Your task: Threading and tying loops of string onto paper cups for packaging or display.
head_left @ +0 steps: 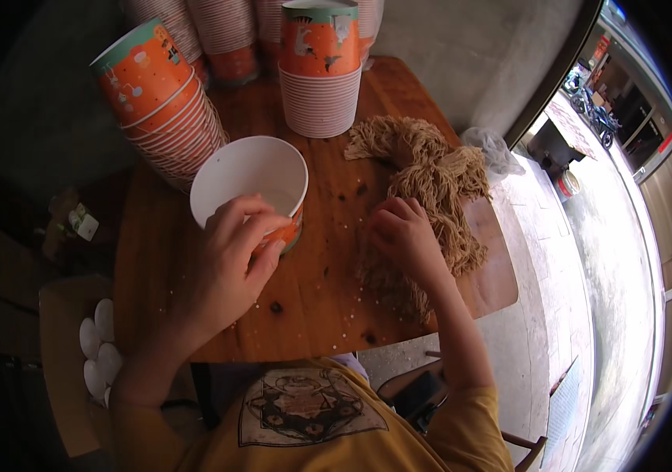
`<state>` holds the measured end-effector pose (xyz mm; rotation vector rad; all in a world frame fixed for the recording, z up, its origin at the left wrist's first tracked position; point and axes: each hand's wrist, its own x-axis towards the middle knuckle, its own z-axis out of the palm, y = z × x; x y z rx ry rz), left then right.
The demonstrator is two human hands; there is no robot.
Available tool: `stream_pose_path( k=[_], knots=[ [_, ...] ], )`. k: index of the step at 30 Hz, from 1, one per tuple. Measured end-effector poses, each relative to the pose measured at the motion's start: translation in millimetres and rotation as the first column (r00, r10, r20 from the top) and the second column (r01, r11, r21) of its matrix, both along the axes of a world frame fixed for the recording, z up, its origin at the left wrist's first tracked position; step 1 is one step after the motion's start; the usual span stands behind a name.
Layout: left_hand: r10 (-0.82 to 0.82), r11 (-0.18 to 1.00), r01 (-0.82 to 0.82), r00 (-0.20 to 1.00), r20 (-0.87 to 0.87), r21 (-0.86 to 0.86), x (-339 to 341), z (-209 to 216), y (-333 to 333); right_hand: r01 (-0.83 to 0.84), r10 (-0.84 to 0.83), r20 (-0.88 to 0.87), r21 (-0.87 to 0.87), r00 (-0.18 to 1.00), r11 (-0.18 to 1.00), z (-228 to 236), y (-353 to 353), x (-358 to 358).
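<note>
A paper tub (251, 169) with a white inside and an orange printed outside tilts toward me on the wooden table. My left hand (245, 244) is at its near rim, fingers bent over the edge and thumb on the outer side. To the right lies a loose heap of tan wavy strands (438, 177). My right hand (400, 234) rests against the left side of this heap with its fingers curled in. What those fingers hold, if anything, is hidden by the hand.
A leaning stack of orange tubs (167, 106) stands at left, an upright stack (320, 86) at the back. More bagged tubs (226, 35) line the wall. Crumpled clear plastic (493, 153) sits at the table's right edge. A carton (68, 362) with white round pieces is below left.
</note>
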<state>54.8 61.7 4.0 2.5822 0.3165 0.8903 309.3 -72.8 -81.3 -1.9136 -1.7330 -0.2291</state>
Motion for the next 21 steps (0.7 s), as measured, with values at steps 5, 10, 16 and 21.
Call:
stream_pose_path(
  k=[5,10,16,21],
  knots=[
    [-0.044,0.991,0.054,0.995,0.087,-0.120,4.6,-0.5,-18.2,-0.025,0.078,-0.384,0.142,0.920,0.990,25.0,-3.0,-29.7],
    [-0.130,0.980,0.135,0.990,0.046,-0.144,9.5,-10.2,-31.1,-0.137,0.230,-0.561,0.204,0.795,0.969,43.3,-8.5,-65.3],
    [-0.117,0.990,0.112,0.992,0.045,0.088,-17.3,-23.2,-35.9,-0.283,0.299,-0.782,0.164,0.547,0.945,40.2,-15.4,-105.9],
    [-0.052,0.954,0.075,0.995,-0.086,0.292,-40.6,-20.2,-35.8,-0.307,0.239,-0.885,0.117,0.398,0.944,34.8,-13.3,-129.9]
  ],
)
